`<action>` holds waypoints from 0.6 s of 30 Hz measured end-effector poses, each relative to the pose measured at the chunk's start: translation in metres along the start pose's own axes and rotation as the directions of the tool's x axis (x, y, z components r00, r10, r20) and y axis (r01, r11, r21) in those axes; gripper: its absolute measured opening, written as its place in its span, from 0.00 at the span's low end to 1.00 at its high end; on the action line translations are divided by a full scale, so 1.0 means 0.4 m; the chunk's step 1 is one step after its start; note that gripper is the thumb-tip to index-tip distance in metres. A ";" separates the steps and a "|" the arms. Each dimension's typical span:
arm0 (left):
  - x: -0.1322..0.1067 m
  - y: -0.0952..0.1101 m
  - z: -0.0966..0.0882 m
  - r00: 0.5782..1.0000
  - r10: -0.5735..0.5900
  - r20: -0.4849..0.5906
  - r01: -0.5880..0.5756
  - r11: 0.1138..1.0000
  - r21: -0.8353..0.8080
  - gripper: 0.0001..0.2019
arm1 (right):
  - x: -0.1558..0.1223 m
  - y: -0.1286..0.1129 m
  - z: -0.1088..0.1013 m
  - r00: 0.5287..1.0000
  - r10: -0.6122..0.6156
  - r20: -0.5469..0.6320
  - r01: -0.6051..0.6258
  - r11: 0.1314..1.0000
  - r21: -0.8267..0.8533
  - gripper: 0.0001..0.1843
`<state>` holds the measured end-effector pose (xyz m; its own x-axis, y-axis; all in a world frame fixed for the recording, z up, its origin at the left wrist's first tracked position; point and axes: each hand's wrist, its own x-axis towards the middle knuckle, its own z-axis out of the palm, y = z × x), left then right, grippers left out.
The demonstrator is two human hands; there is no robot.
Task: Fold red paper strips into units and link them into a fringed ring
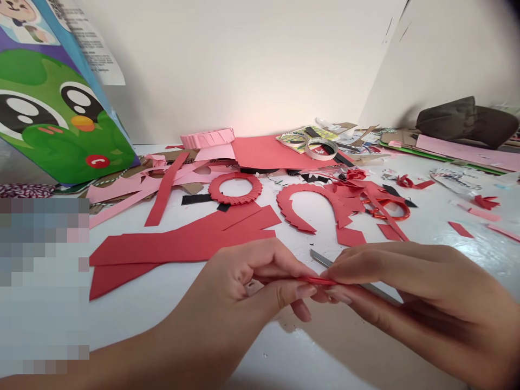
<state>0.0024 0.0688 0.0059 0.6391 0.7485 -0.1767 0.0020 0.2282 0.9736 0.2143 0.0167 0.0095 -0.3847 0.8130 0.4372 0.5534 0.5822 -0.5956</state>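
Observation:
Between my fingertips is a small folded piece of red paper [320, 280], seen almost edge-on. My left hand [255, 276] pinches its left end between thumb and forefinger. The right end is pinched by my right hand [426, 287], whose fingers cover part of it. A thin grey metal blade [320, 258] shows behind and under my right hand; its other end is hidden, and I cannot tell whether the hand touches it. Just beyond my hands lies an open curved band of pleated red paper [296, 189]. A closed pleated red ring [235, 188] sits to its left.
Red paper sheets and strips [182, 238] lie left of centre. Red-handled scissors [402, 210] rest among scraps at right. Tape rolls [320, 149] and a pink pleated ring [207, 138] are near the wall. A green cartoon-covered box [52, 108] stands at left, a dark pouch [467, 122] at right.

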 end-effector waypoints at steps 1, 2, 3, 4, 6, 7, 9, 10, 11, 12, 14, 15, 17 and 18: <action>0.001 0.001 0.001 1.000 -0.004 0.004 0.004 1.000 -0.001 0.08 | -0.001 0.000 -0.001 1.000 0.004 0.003 -0.004 1.000 0.007 0.05; 0.001 0.003 0.002 1.000 -0.004 0.009 0.004 1.000 -0.006 0.08 | -0.002 0.001 -0.001 1.000 0.003 0.002 -0.003 1.000 0.011 0.06; 0.001 0.005 0.003 1.000 -0.005 0.015 0.005 1.000 -0.012 0.08 | -0.004 0.001 -0.001 1.000 0.003 -0.001 -0.003 1.000 0.007 0.06; 0.001 0.006 0.005 1.000 -0.003 0.022 0.003 1.000 -0.022 0.08 | -0.006 0.002 0.000 1.000 -0.003 -0.004 0.003 1.000 0.000 0.05; 0.001 0.009 0.007 0.999 -0.003 0.034 0.004 0.999 -0.043 0.09 | -0.012 0.004 0.002 1.000 -0.012 -0.013 0.011 0.999 -0.031 0.04; 0.000 0.010 0.008 0.999 -0.007 0.038 0.009 0.999 -0.049 0.10 | -0.016 0.004 0.003 1.000 -0.015 -0.024 0.014 0.999 -0.044 0.04; -0.002 0.010 0.009 0.999 -0.017 0.036 0.019 0.998 -0.053 0.10 | -0.023 0.005 0.004 0.999 -0.028 -0.039 0.026 0.998 -0.054 0.04; -0.003 0.009 0.008 0.999 -0.015 0.031 0.017 0.998 -0.054 0.10 | -0.026 0.004 0.005 0.999 -0.039 -0.037 0.037 0.998 -0.056 0.04; -0.004 0.009 0.008 1.000 -0.011 0.029 0.012 0.999 -0.053 0.09 | -0.029 0.004 0.004 0.998 -0.050 -0.034 0.048 0.997 -0.058 0.04; -0.004 0.007 0.007 1.000 -0.005 0.027 0.007 0.999 -0.051 0.08 | -0.030 0.003 0.004 0.997 -0.062 -0.036 0.059 0.996 -0.072 0.04; -0.005 0.005 0.005 1.000 0.000 0.022 0.001 0.999 -0.042 0.07 | -0.030 0.001 0.002 0.997 -0.071 -0.035 0.067 0.992 -0.109 0.04; -0.005 0.004 0.005 1.000 -0.001 0.019 0.001 0.999 -0.037 0.07 | -0.029 0.000 0.002 0.997 -0.073 -0.037 0.068 0.990 -0.127 0.04; -0.005 0.004 0.004 1.000 -0.007 0.011 0.007 1.000 -0.029 0.08 | -0.026 -0.001 0.000 0.996 -0.084 -0.031 0.078 0.985 -0.152 0.05; -0.006 0.004 0.004 1.000 -0.005 0.006 0.005 1.000 -0.026 0.09 | -0.025 -0.002 -0.001 0.996 -0.085 -0.026 0.080 0.984 -0.157 0.05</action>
<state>0.0024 0.0663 0.0079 0.6434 0.7439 -0.1805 -0.0149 0.2479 0.9687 0.2180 0.0081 0.0059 -0.4111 0.7598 0.5038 0.6301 0.6362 -0.4453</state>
